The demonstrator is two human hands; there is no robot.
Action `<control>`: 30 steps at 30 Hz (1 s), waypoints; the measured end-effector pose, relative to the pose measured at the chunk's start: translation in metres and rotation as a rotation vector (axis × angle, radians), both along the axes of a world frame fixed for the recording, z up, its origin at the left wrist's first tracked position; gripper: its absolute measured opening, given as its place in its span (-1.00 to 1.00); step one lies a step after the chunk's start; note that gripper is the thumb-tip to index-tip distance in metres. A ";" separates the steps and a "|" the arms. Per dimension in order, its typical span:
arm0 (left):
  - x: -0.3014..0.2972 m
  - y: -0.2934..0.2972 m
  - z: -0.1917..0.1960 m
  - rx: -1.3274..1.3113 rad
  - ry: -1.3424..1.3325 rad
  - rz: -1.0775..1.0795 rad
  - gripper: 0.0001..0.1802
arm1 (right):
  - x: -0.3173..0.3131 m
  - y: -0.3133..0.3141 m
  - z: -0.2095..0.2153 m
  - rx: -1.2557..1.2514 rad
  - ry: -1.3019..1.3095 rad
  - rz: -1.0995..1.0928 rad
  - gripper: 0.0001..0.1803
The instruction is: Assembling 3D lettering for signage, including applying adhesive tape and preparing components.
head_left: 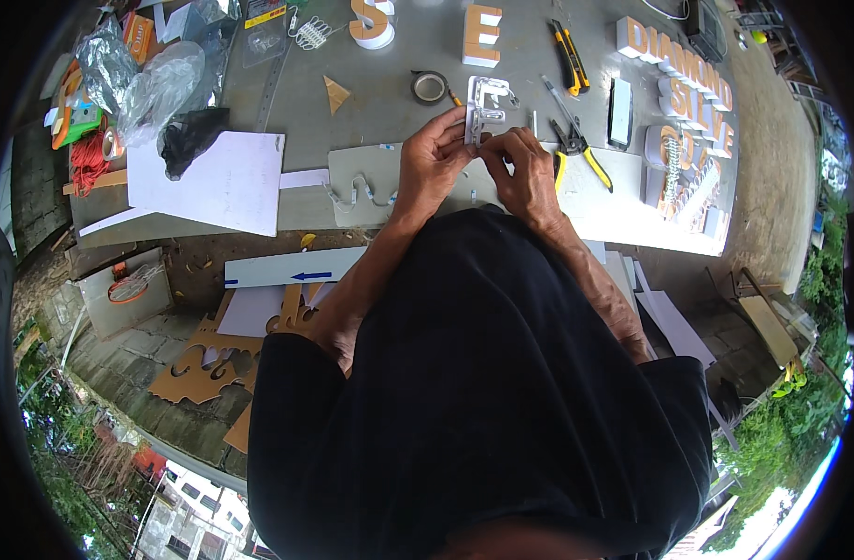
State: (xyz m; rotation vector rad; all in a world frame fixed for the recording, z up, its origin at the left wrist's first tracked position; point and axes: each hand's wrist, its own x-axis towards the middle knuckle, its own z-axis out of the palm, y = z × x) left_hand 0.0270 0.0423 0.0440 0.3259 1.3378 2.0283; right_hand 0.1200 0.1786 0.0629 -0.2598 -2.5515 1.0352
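Observation:
Over the near part of the table I hold a small white hollow letter-shaped shell (pixel 475 110) with light modules inside. My left hand (pixel 429 166) is closed around its left side and lower end. The fingers of my right hand (pixel 523 173) are pinched together at its lower right corner; what sits between them is hidden. Just right of that hand lie yellow-handled pliers (pixel 590 161) and a slim pointed tool (pixel 556 101). A string of small light modules on wire (pixel 364 192) lies left of my left hand.
A black tape roll (pixel 430 88), a yellow-black box cutter (pixel 570 58) and a phone (pixel 620 114) lie farther back. Several letter blocks with brown faces (pixel 679 65) stand at the right. White sheet (pixel 217 182) and plastic bags (pixel 161 89) cover the left. Brown cut-out board (pixel 203 364) lies below.

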 end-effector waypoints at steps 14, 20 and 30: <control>-0.009 -0.001 0.012 0.134 -0.027 -0.019 -0.36 | 0.014 -0.004 0.027 -0.036 0.123 -0.211 -0.76; -0.009 -0.006 0.015 0.147 -0.045 -0.042 -0.36 | 0.020 0.011 0.035 -0.159 0.133 -0.185 -0.74; -0.008 -0.006 0.018 0.111 -0.053 -0.075 -0.38 | 0.029 0.013 0.024 -0.745 -0.034 -0.165 -0.75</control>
